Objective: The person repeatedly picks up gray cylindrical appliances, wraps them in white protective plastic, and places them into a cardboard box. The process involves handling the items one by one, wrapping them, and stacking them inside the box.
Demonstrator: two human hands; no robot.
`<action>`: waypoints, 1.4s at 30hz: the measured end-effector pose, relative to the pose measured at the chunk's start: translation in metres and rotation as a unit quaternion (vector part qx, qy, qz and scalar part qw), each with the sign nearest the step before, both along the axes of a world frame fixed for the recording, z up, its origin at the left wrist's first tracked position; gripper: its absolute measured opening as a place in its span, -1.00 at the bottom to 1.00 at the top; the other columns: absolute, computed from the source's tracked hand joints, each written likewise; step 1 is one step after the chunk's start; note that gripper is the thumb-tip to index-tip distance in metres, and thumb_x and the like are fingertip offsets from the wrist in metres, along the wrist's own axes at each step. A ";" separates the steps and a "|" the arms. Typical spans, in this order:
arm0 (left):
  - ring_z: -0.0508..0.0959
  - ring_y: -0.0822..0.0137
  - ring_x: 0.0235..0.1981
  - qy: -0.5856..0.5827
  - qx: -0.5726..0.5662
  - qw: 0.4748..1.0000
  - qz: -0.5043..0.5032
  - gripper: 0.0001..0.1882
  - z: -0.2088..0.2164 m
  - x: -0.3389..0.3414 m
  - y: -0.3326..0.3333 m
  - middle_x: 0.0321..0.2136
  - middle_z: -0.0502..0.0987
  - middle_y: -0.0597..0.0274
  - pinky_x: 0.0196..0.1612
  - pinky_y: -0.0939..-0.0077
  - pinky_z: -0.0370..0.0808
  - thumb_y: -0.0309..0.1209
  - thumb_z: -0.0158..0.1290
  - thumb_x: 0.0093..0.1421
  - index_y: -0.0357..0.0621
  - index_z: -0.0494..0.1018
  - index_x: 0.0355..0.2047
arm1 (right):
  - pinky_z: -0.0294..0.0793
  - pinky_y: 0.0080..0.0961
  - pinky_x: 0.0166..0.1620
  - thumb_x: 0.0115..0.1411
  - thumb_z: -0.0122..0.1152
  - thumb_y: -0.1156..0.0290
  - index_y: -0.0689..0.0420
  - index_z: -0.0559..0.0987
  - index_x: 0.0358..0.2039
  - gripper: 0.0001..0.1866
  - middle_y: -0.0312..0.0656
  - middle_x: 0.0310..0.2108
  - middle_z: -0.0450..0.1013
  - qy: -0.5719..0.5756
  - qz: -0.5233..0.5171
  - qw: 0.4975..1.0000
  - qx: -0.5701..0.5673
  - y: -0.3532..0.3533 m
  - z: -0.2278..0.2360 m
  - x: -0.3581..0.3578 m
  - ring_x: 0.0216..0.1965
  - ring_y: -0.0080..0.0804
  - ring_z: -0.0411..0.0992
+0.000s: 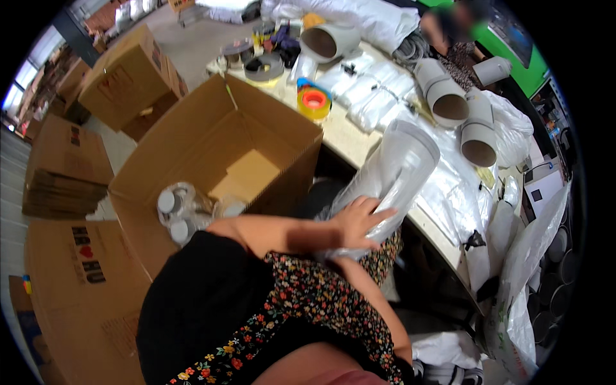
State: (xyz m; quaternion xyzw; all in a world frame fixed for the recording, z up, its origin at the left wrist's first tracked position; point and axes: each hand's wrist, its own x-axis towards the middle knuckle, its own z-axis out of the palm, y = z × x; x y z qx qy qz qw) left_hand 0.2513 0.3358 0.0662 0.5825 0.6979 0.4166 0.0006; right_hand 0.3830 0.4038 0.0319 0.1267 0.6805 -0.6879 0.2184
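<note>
A clear cylindrical container in a loose clear plastic bag point(391, 168) leans across my lap against the table edge, its round end up and to the right. On the bag's near side lies my left hand point(359, 223), fingers stretched and spread over the plastic. My right forearm point(375, 298) reaches up from the lower right to the bag's lower end; its hand is hidden behind the plastic and my left arm. Left of the container stands an open cardboard box point(192, 135). Several clear jars with pale lids point(183, 208) sit inside its near left corner.
The table point(346, 144) bears a yellow tape roll point(313, 102), grey-white tubes point(447, 102) and flat plastic bags point(378, 86). Cartons point(125, 83) stand at the left, with flattened cardboard point(64, 167) stacked. Another person point(449, 32) is at the far right.
</note>
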 end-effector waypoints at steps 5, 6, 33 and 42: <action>0.37 0.06 -0.33 -0.007 0.065 0.991 0.118 -0.43 0.002 -0.056 -0.001 -0.39 0.40 0.05 -0.22 0.25 0.35 -0.28 0.14 -0.02 -0.03 0.34 0.05 | 0.38 -0.56 -0.22 0.14 0.06 0.56 0.20 0.48 -0.15 -0.77 -0.22 -0.35 0.46 0.071 0.091 0.983 0.143 0.010 0.036 -0.019 -0.37 -0.54 0.36; 0.42 0.07 -0.32 -0.035 0.084 0.977 0.194 -0.46 0.017 -0.074 -0.013 -0.34 0.44 0.02 -0.22 0.29 0.38 -0.27 0.15 -0.01 -0.07 0.36 0.02 | 0.37 -0.65 -0.23 0.14 0.10 0.56 0.18 0.47 -0.08 -0.71 -0.28 -0.36 0.46 0.116 0.055 0.988 0.084 0.018 0.044 -0.020 -0.36 -0.63 0.35; 0.48 0.11 -0.09 -0.151 -0.655 0.724 0.153 -0.48 -0.164 -0.170 -0.181 -0.12 0.48 0.01 -0.02 0.29 0.39 0.04 -0.02 0.02 -0.03 0.49 -0.13 | 0.40 -0.59 -0.16 0.17 0.14 0.43 0.25 0.53 -0.21 -0.79 -0.24 -0.34 0.49 0.065 -0.175 0.981 0.057 0.111 0.095 0.008 -0.26 -0.56 0.42; 0.50 0.20 -0.14 -0.197 -0.622 0.754 0.077 -0.58 -0.140 -0.095 -0.196 -0.16 0.51 0.04 -0.05 0.38 0.41 -0.17 0.01 0.09 -0.15 0.46 -0.11 | 0.39 -0.53 -0.21 0.20 0.03 -0.01 0.16 0.38 -0.19 -0.55 -0.20 -0.36 0.43 0.183 -0.425 0.881 -0.101 0.286 0.141 -0.197 -0.32 -0.42 0.42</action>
